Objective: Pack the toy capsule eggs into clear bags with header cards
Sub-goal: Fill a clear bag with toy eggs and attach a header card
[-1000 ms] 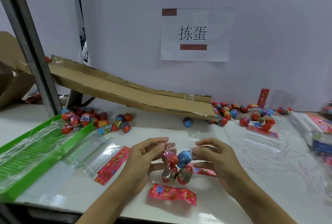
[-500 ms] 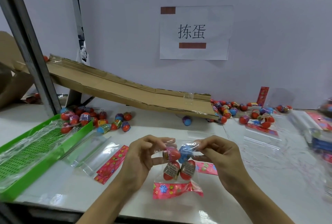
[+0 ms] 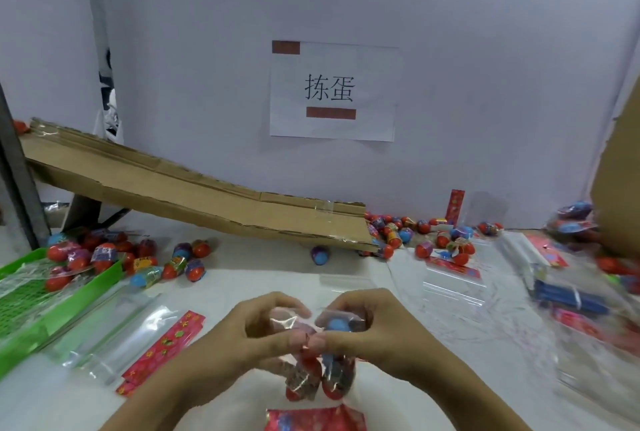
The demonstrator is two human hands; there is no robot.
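A: Since a second ago I see both hands drawn in closer to the body, the bag's open top gathered between them, and the view swung right

B: And the grip?

A: My left hand and right hand both pinch the film at the mouth of the clear bag, thumbs nearly touching. The bag hangs just above the table, capsule eggs inside, its red header card at the bottom

B: How does it handle?

A: Light, I judge; the film is thin, soft and slippery, the eggs hard and prone to roll. I would hold it at the mouth, above the eggs

B: Around it?

A: Empty bags to the left by a green tray, loose eggs below the cardboard ramp
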